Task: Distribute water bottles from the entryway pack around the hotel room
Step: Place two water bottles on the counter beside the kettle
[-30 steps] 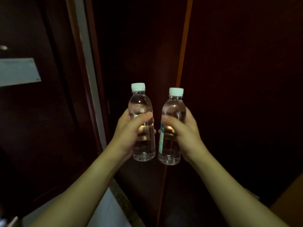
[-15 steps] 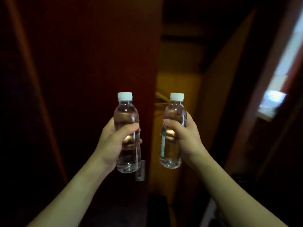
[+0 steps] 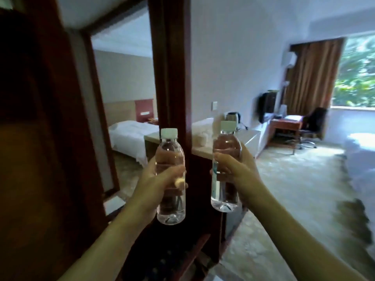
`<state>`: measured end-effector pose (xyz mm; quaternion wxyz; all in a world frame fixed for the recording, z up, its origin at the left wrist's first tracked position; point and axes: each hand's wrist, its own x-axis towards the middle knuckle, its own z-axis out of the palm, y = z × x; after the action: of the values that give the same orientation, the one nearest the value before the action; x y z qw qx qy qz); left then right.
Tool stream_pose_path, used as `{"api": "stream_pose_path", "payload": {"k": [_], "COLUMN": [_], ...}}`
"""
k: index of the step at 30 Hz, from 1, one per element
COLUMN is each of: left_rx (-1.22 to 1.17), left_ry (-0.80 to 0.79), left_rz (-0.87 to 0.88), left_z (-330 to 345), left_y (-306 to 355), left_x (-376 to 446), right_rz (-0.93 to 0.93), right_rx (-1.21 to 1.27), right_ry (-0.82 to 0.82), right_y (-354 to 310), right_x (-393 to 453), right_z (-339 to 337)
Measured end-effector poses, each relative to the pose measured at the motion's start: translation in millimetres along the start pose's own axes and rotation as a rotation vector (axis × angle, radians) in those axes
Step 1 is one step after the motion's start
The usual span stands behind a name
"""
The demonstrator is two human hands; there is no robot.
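I hold two clear water bottles upright in front of me, each with a white cap. My left hand (image 3: 156, 179) grips the left bottle (image 3: 170, 151) around its middle. My right hand (image 3: 235, 169) grips the right bottle (image 3: 224, 191), which carries a teal-edged label, also around its middle. The two bottles stand apart, side by side, at about chest height.
A dark wooden frame (image 3: 172, 67) with a mirror (image 3: 125, 98) showing a white bed stands just ahead on the left. Behind the bottles is a light counter (image 3: 249, 136) with a kettle (image 3: 233, 116). Farther right are a desk (image 3: 284, 122), an office chair (image 3: 312, 124), brown curtains, a window and patterned carpet (image 3: 294, 189).
The view has swung right from the dark wooden entryway panels into the bright hotel room. Both hands still hold their bottles the same way, slightly farther apart.
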<state>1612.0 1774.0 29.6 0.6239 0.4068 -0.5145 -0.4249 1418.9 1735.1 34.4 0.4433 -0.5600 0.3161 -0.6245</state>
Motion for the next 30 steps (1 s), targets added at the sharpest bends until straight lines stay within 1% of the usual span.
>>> {"api": "stream_pose_path", "payload": {"k": [4, 9, 14, 19, 25, 30], "left_rx": [-0.052, -0.137, -0.120, -0.120, -0.175, -0.165], "left_ry": [-0.141, -0.212, -0.289, -0.359, -0.416, -0.514], "left_rz": [0.000, -0.028, -0.058, -0.053, -0.047, -0.018], "left_z": [105.7, 209.6, 282.9, 343.1, 408.9, 468.4], "left_y": [-31.7, -63.0, -93.8, -132.9, -185.3, -209.2], "left_x": [41.4, 82.8, 136.8, 207.2, 330.1, 443.8], "right_rz": [-0.014, -0.038, -0.046, -0.047, -0.076, -0.092], "right_rx": [-0.114, -0.180, -0.235, -0.256, -0.292, -0.320], "right_ry": [0.146, 0.277, 0.370, 0.410, 0.453, 0.498], "right_y": [-17.8, -31.0, -19.6, 11.0, 50.2, 72.0], "right_x": [21.1, 47.5, 83.2, 136.1, 248.1, 349.4], "right_z": [-117.9, -223.4, -291.0, -347.6, -407.3, -457.8]}}
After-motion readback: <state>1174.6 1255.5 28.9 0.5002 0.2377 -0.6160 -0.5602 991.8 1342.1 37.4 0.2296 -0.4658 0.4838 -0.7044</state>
